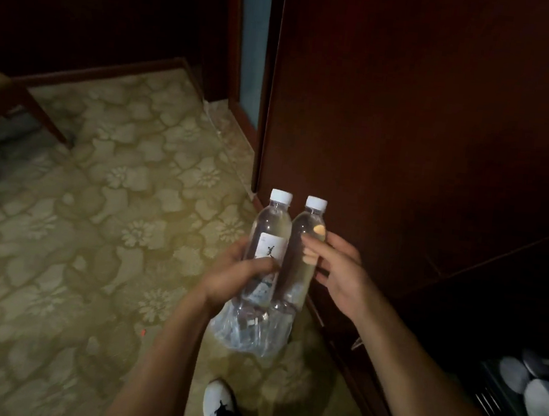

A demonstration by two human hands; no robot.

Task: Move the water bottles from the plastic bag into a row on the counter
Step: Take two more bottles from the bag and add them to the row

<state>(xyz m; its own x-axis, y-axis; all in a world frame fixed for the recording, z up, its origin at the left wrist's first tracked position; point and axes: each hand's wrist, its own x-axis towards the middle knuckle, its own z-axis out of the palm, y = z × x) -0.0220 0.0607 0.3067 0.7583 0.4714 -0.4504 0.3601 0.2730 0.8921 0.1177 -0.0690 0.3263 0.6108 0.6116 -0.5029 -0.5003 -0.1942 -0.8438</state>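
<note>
Two clear water bottles with white caps stand side by side in front of me, held above the floor. My left hand (242,279) grips the left bottle (272,228), which carries a white label. My right hand (338,268) holds the right bottle (307,238), thumb in front and fingers behind. Both bottles' lower ends sit in a crumpled clear plastic bag (250,330) that hangs beneath them. More bottles inside the bag cannot be made out.
A dark wooden cabinet (411,120) rises directly to the right, its lower ledge (366,380) running toward me. White plates (543,409) lie on a dark tray at lower right. Patterned carpet (112,224) covers the floor; a chair leg (45,119) stands at left, my shoe (219,402) below.
</note>
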